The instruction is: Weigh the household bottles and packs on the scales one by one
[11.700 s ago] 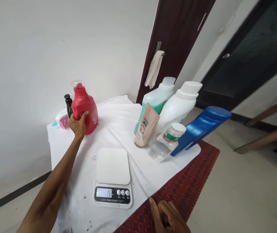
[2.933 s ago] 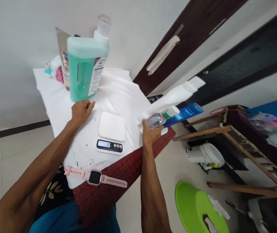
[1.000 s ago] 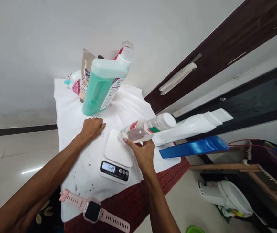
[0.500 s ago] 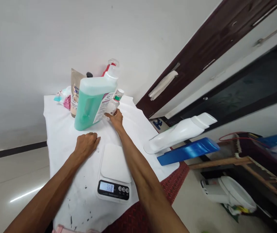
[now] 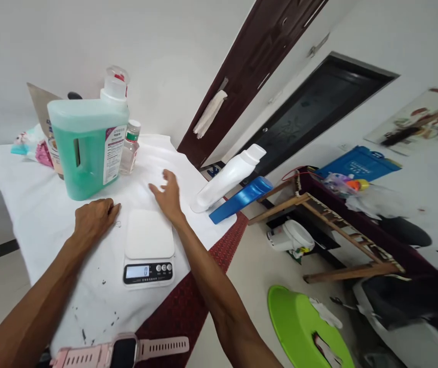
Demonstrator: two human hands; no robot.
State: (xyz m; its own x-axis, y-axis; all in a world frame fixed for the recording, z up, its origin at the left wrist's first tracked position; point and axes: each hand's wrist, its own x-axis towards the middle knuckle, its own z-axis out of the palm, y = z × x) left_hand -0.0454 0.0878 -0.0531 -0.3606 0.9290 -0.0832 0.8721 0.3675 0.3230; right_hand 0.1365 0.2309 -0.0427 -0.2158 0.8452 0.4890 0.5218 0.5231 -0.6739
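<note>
My right hand point(image 5: 168, 197) is over the white cloth with thumb and fingers apart, holding nothing. It is beyond the kitchen scale point(image 5: 150, 235), whose plate is bare and whose display reads 0. Left of the scale, my left hand point(image 5: 95, 220) rests on the cloth, fingers curled in, with nothing seen in it. Behind my left hand stands a large jug of green liquid point(image 5: 84, 148) with a white cap. Close against its right side is a small clear bottle point(image 5: 129, 151) with a white cap and green neck band.
A white bottle point(image 5: 228, 179) and a blue bottle point(image 5: 239, 200) stand at the table's right edge. A brown pouch point(image 5: 46, 110) and a plastic packet point(image 5: 30, 143) are behind the jug. A pink-strapped watch point(image 5: 124, 351) lies at the front. Right, a green basin point(image 5: 291, 317) is on the floor.
My right hand has let go of the small clear bottle beside the jug and drawn back, opening. The scale display went from 368 to 0. The view has swung to the right.
</note>
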